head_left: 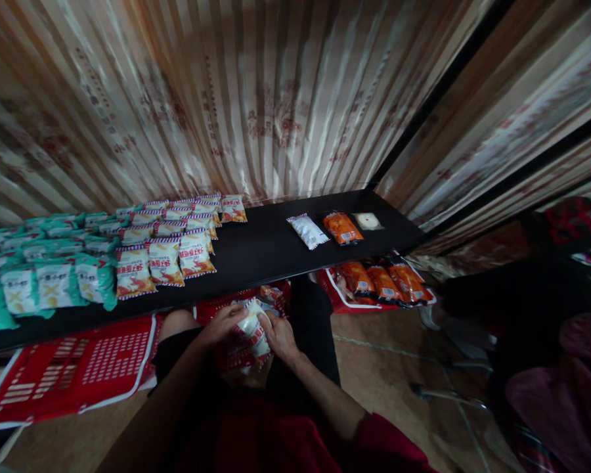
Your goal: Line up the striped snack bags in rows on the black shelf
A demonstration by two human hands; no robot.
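Observation:
Above my lap, both hands grip one white snack bag (254,328) with red lettering. My left hand (224,323) has its fingers closed on the bag's upper left side. On the right edge, my right hand (278,335) pinches it with the thumb on top. Just beyond, a red basket (207,309) sits under the shelf edge between my knees, with bags partly hidden inside. On the black shelf (256,246), matching white-and-red snack bags (164,260) stand in rows, and one such bag (233,208) lies at the back end of them.
Teal snack bags (56,282) fill the shelf's left end. A white packet (307,231), an orange packet (342,227) and a small clear-wrapped item (368,221) lie at right. Below are a red basket (103,358) and another with orange packets (385,282). Someone in dark clothing (517,328) is at right.

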